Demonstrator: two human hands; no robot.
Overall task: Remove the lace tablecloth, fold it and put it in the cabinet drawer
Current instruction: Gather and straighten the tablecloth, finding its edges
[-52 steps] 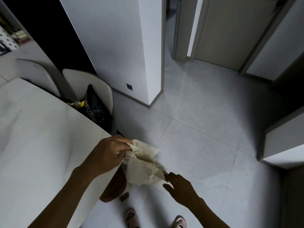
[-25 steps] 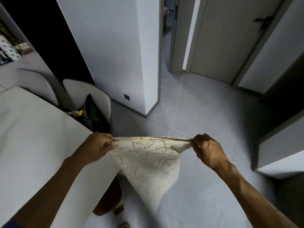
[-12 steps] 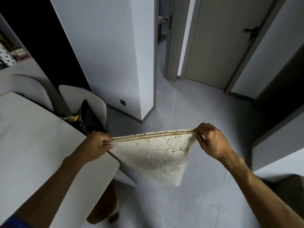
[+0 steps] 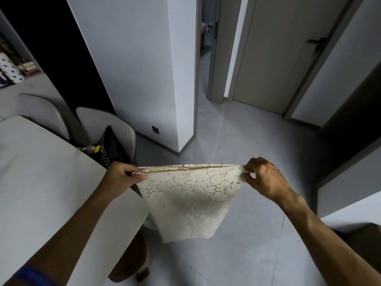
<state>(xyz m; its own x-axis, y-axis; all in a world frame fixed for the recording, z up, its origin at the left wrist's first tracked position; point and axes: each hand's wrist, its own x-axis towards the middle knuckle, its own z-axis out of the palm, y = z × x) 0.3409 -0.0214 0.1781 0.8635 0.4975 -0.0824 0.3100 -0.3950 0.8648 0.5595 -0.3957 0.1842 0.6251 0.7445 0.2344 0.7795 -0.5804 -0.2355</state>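
Your left hand [image 4: 121,175] and right hand [image 4: 262,178] each pinch a top corner of the folded tablecloth [image 4: 189,201], stretched taut off the tabletop's [image 4: 41,182] corner.

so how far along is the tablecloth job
Done: the table is bare; the cloth is off it. In hand: left hand and right hand stretch the partly folded cloth taut in the air. Left: finish folding and put it away; no drawer is in view.

— What can't we read at left of centre?
— The white lettering on the black bag [image 4: 110,150]; the pale table [image 4: 51,182] hides part.
— And lower centre?
— The brown rounded stool [image 4: 132,263], half under that table.
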